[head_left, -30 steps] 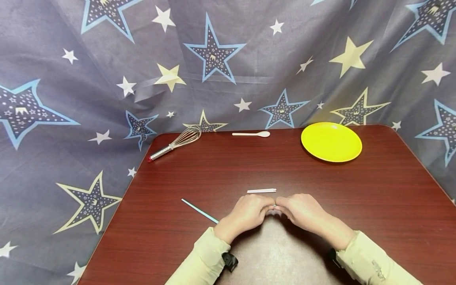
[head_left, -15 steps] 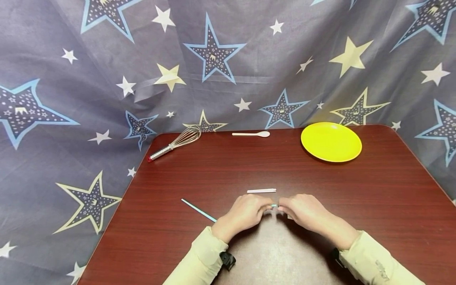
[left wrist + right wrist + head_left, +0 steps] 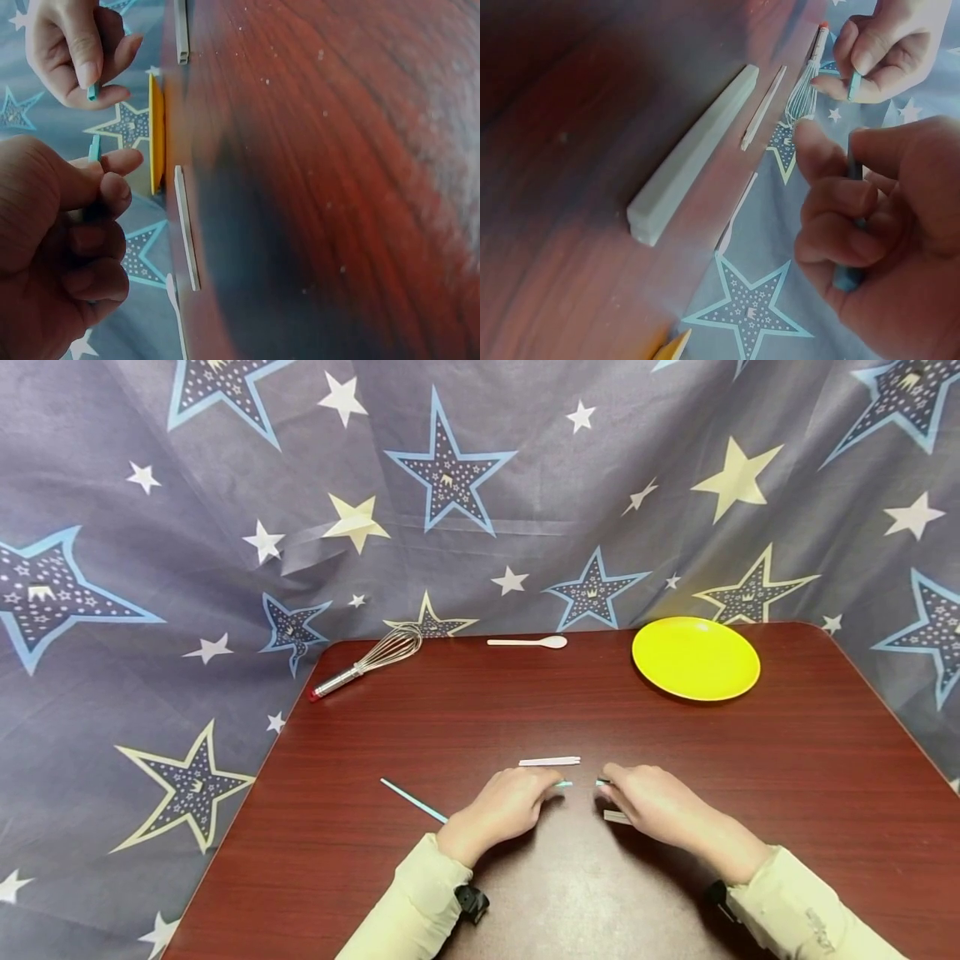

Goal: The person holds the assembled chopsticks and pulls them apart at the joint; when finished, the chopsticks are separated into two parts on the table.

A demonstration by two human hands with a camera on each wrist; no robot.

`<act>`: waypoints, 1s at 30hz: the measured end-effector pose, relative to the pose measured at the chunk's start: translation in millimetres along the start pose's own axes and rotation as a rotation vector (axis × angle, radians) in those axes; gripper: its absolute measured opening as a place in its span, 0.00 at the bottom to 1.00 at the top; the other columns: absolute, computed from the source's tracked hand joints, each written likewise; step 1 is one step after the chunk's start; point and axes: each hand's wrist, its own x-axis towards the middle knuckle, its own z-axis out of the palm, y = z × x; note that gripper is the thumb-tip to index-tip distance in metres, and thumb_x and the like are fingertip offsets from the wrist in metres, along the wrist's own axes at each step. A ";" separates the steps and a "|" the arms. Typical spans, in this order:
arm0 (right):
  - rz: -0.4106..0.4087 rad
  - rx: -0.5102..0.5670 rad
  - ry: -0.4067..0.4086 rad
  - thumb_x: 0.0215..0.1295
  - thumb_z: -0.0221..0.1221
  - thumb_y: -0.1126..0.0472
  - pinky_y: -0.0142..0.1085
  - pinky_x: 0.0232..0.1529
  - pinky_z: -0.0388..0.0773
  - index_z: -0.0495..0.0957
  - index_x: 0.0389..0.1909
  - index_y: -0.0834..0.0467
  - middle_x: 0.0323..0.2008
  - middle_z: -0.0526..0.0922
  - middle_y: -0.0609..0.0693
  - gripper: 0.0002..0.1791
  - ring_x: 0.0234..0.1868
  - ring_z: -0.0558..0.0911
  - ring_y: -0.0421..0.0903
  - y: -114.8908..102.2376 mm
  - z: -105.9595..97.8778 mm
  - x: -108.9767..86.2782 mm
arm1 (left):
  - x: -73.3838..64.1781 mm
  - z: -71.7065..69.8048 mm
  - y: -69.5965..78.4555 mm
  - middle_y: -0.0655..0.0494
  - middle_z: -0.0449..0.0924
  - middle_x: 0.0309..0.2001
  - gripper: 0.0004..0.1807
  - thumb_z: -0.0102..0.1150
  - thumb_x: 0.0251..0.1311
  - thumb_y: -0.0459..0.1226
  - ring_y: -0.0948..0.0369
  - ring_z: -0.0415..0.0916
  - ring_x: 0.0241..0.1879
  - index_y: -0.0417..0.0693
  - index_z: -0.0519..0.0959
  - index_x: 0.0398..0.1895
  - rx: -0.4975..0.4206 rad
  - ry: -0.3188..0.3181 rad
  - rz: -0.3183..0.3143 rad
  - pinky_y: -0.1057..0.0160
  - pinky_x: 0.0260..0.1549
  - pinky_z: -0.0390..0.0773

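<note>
My left hand (image 3: 504,806) pinches a short teal chopstick piece (image 3: 94,150), its narrower tip poking out past the thumb. Facing it, my right hand (image 3: 660,802) holds another teal chopstick piece (image 3: 847,277), with the fingers curled round its length. A small gap separates the two facing ends. On the table, a pale chopstick piece (image 3: 617,817) lies partly hidden under the right hand. Just beyond the left hand lie slim white sticks (image 3: 550,762), side by side. A longer teal stick (image 3: 412,799) slants across the table and disappears behind the left wrist.
At the back of the dark red table (image 3: 450,710) lie a wire whisk (image 3: 367,662) on the left, a white spoon (image 3: 527,642) in the middle and a yellow plate (image 3: 696,658) on the right. A star-patterned curtain (image 3: 480,510) hangs behind the table.
The hands were together at the fingertips and have drawn apart, opening a gap between the two teal ends. The pale piece under the right hand now shows.
</note>
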 end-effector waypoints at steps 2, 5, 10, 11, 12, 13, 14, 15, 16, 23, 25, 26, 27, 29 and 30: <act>0.000 0.007 0.013 0.66 0.59 0.64 0.31 0.21 0.64 0.67 0.29 0.53 0.18 0.62 0.37 0.10 0.18 0.63 0.35 0.6 -0.4 -0.8 | -0.5 -0.7 -0.5 0.61 0.81 0.31 0.07 0.50 0.71 0.40 0.59 0.81 0.32 0.52 0.79 0.39 -0.002 0.007 0.008 0.57 0.29 0.77; -0.013 0.015 0.047 0.65 0.61 0.65 0.32 0.22 0.67 0.69 0.32 0.54 0.20 0.67 0.37 0.09 0.20 0.67 0.34 1.2 -0.4 -2.1 | -0.7 -1.0 -2.0 0.59 0.82 0.34 0.08 0.50 0.71 0.38 0.59 0.82 0.37 0.50 0.80 0.44 -0.001 0.023 0.025 0.58 0.34 0.78; -0.032 0.023 0.076 0.63 0.61 0.68 0.33 0.23 0.69 0.70 0.36 0.56 0.22 0.70 0.38 0.09 0.21 0.69 0.34 2.8 -0.1 -4.3 | -0.4 -1.9 -4.9 0.60 0.74 0.30 0.17 0.50 0.66 0.27 0.65 0.73 0.34 0.48 0.77 0.56 -0.017 0.020 0.057 0.64 0.37 0.74; -0.032 0.023 0.078 0.63 0.61 0.68 0.33 0.22 0.69 0.70 0.36 0.56 0.22 0.70 0.38 0.09 0.21 0.69 0.35 3.7 0.3 -4.5 | -0.3 -2.1 -5.7 0.60 0.72 0.29 0.19 0.50 0.64 0.25 0.66 0.71 0.33 0.47 0.76 0.57 -0.026 0.016 0.064 0.65 0.36 0.73; -0.031 0.024 0.077 0.62 0.61 0.69 0.33 0.22 0.68 0.70 0.36 0.56 0.22 0.70 0.38 0.09 0.21 0.69 0.35 4.2 0.2 -5.0 | -0.2 -2.2 -6.3 0.60 0.71 0.28 0.21 0.50 0.62 0.23 0.66 0.69 0.32 0.47 0.76 0.57 -0.034 0.013 0.069 0.66 0.35 0.71; -0.030 0.023 0.076 0.62 0.61 0.69 0.33 0.22 0.68 0.70 0.36 0.56 0.22 0.70 0.38 0.10 0.21 0.69 0.35 4.7 0.0 -5.4 | -0.1 -2.1 -7.0 0.61 0.71 0.28 0.22 0.49 0.60 0.21 0.67 0.69 0.31 0.46 0.76 0.56 -0.043 0.013 0.074 0.66 0.35 0.71; -0.028 0.021 0.077 0.61 0.62 0.70 0.32 0.22 0.68 0.70 0.36 0.56 0.22 0.70 0.38 0.10 0.21 0.69 0.35 5.2 -0.3 -5.7 | 0.1 -2.3 -7.6 0.60 0.71 0.28 0.23 0.49 0.59 0.20 0.67 0.69 0.31 0.45 0.75 0.56 -0.054 0.012 0.077 0.66 0.35 0.71; -0.026 0.019 0.078 0.61 0.62 0.70 0.32 0.22 0.68 0.70 0.36 0.56 0.21 0.70 0.38 0.10 0.21 0.69 0.35 5.7 -0.6 -6.1 | 0.0 -2.3 -8.2 0.60 0.72 0.29 0.23 0.49 0.58 0.19 0.67 0.69 0.31 0.45 0.75 0.55 -0.058 0.011 0.077 0.66 0.35 0.71; -0.026 0.017 0.079 0.60 0.62 0.70 0.32 0.22 0.67 0.69 0.35 0.56 0.21 0.70 0.38 0.11 0.21 0.69 0.35 6.7 -0.9 -6.3 | -0.2 -2.3 -8.8 0.59 0.72 0.29 0.21 0.49 0.59 0.20 0.66 0.69 0.31 0.44 0.75 0.53 -0.055 0.012 0.076 0.66 0.35 0.72; -0.055 0.002 0.068 0.61 0.61 0.71 0.31 0.23 0.64 0.66 0.27 0.52 0.20 0.61 0.36 0.14 0.21 0.64 0.35 10.3 -4.0 -6.5 | -1.2 -2.6 -12.1 0.56 0.77 0.32 0.21 0.52 0.60 0.21 0.64 0.73 0.32 0.43 0.75 0.56 -0.056 0.030 0.014 0.63 0.36 0.76; -0.068 0.001 0.071 0.61 0.61 0.71 0.30 0.24 0.64 0.67 0.26 0.51 0.20 0.62 0.35 0.15 0.22 0.64 0.35 11.0 -4.8 -6.4 | -0.6 -2.5 -13.3 0.57 0.79 0.32 0.22 0.54 0.59 0.21 0.64 0.75 0.31 0.44 0.75 0.56 -0.059 0.041 -0.012 0.62 0.35 0.77; -0.072 0.004 0.071 0.61 0.62 0.70 0.30 0.24 0.64 0.67 0.25 0.51 0.20 0.63 0.34 0.15 0.22 0.64 0.34 11.6 -4.9 -6.6 | -0.6 -2.8 -13.7 0.58 0.79 0.31 0.21 0.54 0.60 0.22 0.63 0.75 0.31 0.44 0.75 0.55 -0.065 0.046 -0.028 0.62 0.35 0.77; -0.072 0.010 0.070 0.61 0.63 0.70 0.30 0.24 0.64 0.68 0.25 0.50 0.20 0.64 0.34 0.15 0.22 0.65 0.34 12.2 -4.9 -6.6 | -0.5 -2.9 -14.1 0.58 0.80 0.31 0.19 0.55 0.61 0.24 0.64 0.76 0.30 0.45 0.76 0.54 -0.068 0.048 -0.044 0.62 0.34 0.77; -0.057 0.012 0.063 0.60 0.65 0.68 0.30 0.24 0.65 0.69 0.25 0.50 0.20 0.67 0.33 0.14 0.22 0.65 0.33 13.5 -5.0 -7.4 | -0.3 -3.0 -15.2 0.59 0.81 0.30 0.13 0.57 0.63 0.27 0.62 0.77 0.29 0.47 0.77 0.49 -0.075 0.059 -0.079 0.60 0.31 0.78; -0.042 0.013 0.055 0.59 0.65 0.67 0.29 0.24 0.64 0.69 0.25 0.50 0.20 0.67 0.33 0.14 0.22 0.65 0.33 14.1 -5.0 -7.8 | -0.5 -3.0 -15.7 0.59 0.81 0.30 0.10 0.58 0.64 0.30 0.61 0.77 0.28 0.47 0.77 0.46 -0.075 0.068 -0.095 0.60 0.29 0.77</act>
